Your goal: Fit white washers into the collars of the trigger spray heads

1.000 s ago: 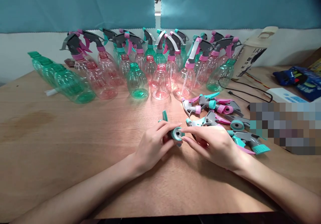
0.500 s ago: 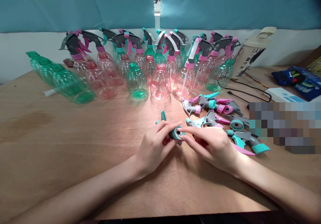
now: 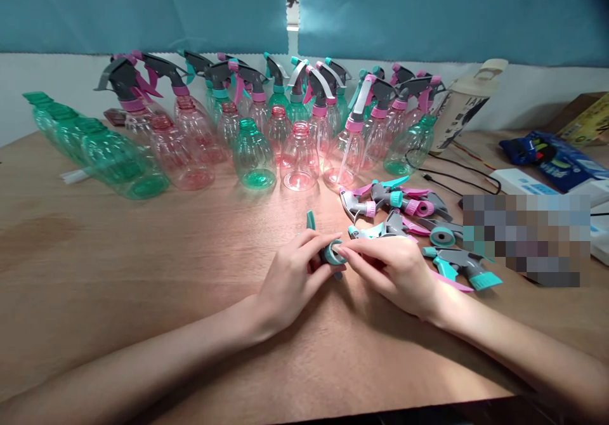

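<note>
My left hand [image 3: 290, 279] is wrapped round a spray trigger head [image 3: 332, 255], grey with a teal collar. The collar's open end faces right, and a teal lever sticks up behind my fingers. My right hand [image 3: 399, 273] has its thumb and forefinger pinched together at the collar's opening. A small pale bit shows between those fingertips, too hidden to name. Just beyond my right hand lies a pile of loose spray trigger heads [image 3: 394, 198] in grey, pink and teal. One with a teal collar [image 3: 485, 280] rests to the right of the wrist.
Pink and green spray bottles stand across the back, many topped with trigger heads; an uncapped green bottle [image 3: 254, 158] and pink bottle [image 3: 299, 162] are in front. Green bottles [image 3: 124, 162] lean at left. At right are a tumbler [image 3: 459, 108], black cable [image 3: 457, 165] and blue packet [image 3: 566, 158].
My right fingertips have closed together at the collar's opening, where before they were apart on its rim. The whole view has shifted slightly; my left hand keeps its hold.
</note>
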The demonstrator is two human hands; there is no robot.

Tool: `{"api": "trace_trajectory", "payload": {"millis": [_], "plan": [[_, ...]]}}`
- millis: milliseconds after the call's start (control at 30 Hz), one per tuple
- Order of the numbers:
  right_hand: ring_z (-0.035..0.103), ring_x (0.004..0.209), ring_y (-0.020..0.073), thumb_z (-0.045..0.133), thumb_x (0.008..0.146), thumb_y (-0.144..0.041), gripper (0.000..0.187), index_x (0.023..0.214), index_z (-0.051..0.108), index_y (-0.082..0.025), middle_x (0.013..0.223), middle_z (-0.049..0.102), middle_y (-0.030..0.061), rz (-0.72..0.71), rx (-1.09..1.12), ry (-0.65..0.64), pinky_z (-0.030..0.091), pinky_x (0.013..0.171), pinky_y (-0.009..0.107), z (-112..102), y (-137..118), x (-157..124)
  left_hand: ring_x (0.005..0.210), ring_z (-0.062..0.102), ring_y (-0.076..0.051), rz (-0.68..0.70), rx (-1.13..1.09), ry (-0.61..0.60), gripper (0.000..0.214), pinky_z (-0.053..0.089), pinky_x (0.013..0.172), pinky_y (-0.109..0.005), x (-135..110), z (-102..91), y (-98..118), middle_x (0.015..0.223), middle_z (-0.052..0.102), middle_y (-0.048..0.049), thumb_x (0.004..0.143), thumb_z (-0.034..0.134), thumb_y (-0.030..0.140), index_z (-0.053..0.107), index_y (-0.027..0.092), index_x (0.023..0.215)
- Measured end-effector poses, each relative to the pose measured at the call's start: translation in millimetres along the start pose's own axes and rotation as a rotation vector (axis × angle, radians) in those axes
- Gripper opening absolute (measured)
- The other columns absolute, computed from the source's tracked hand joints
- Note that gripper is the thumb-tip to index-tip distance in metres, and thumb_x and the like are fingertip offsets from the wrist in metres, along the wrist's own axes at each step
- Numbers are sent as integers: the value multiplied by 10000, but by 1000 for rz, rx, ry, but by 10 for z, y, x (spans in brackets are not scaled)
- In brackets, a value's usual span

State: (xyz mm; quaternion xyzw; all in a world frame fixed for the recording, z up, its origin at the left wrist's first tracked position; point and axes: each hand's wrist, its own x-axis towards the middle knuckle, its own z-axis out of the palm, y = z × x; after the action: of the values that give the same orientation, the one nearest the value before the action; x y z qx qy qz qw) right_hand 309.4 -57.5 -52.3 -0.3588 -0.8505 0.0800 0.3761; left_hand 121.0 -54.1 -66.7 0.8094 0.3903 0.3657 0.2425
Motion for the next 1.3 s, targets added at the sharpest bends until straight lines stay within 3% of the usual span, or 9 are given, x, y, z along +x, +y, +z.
{"api": "trace_trajectory", "payload": {"millis": [267,667,767,867,1000,1100,1300], "plan": [[488,470,75,505,937,-224,301,690,662,-151,548,584,-18,47,108,-46,376,498,195,-27,43,44,766,604,-135,-1,-14,-48,340,530,706,-268,-2,-19,-14,1000,637,-43,866,604,115,599,188,1197],[572,568,93,535,927,-238,219,794,693,-167,690,687,-9,243,241,-110,419,554,196,-36,91,33,693,560,-102,-40,-90,-127,397,504,670,-231,54,-39,-27,978,618,-21,845,609,66,619,227,1208],[617,618,103,530,931,-244,202,835,692,-171,754,718,3,254,260,-97,444,588,195,-35,88,33,684,553,-102,-57,-109,-155,407,494,647,-226,61,-51,-32,964,611,-19,849,596,64,622,243,1212],[583,553,91,487,951,-251,275,766,671,-166,660,676,-5,205,233,-102,430,544,185,-46,54,36,673,546,-94,-54,-136,-169,415,485,634,-218,65,-54,-44,979,608,-20,847,585,50,623,246,1211],[565,520,91,454,963,-251,306,758,667,-168,624,654,-3,115,148,-66,423,530,193,-62,44,8,638,526,-86,-74,-140,-133,374,477,607,-213,76,-48,-55,960,612,-11,852,598,88,626,241,1192],[596,547,106,480,954,-261,266,824,693,-170,676,695,15,146,80,-34,428,548,210,-75,69,-11,632,524,-89,-100,-117,-92,319,467,592,-207,84,-44,-49,892,607,5,843,623,111,637,224,1141],[489,365,85,365,1004,-257,337,924,687,-197,484,574,-56,280,175,-240,391,428,200,-113,-11,29,635,529,-99,-148,-19,3,196,452,583,-211,76,-40,-25,808,573,16,818,644,97,643,185,993]]}}
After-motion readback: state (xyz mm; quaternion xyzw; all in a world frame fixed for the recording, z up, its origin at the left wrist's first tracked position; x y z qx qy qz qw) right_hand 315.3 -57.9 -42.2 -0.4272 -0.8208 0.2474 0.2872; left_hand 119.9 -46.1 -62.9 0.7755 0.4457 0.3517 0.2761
